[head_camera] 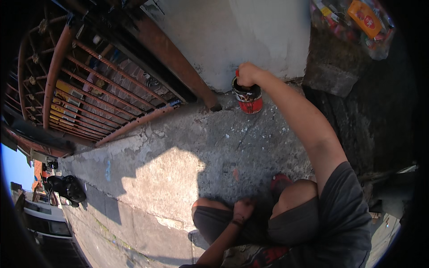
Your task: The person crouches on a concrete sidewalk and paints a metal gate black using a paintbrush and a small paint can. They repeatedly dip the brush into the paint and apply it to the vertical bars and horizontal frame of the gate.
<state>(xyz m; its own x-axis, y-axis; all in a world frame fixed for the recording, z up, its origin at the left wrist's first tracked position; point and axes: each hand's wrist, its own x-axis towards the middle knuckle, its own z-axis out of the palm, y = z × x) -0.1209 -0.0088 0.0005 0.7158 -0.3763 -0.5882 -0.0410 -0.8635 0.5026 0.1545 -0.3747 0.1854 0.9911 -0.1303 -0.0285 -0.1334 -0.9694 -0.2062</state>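
My right hand [248, 74] is closed around a tool with a red handle [237, 73], over the mouth of a paint can [250, 104]. The lower end of that tool is hidden by my hand and the can's rim. Red on its lower side, the can is smeared with dark and white paint and stands on the concrete ground close to a white wall [254, 37]. My left hand [244, 207], with a bracelet at the wrist, rests between my bent knees; its fingers lie in shadow, and I cannot tell whether they hold anything.
A rusty barred metal gate [110, 80] with a brown post [174, 50] stands to the left. Stone blocks [330, 78] and a clear bag of packaging [365, 23] are at upper right. White specks dot the concrete [228, 134]. A parked motorcycle [68, 189] appears far left.
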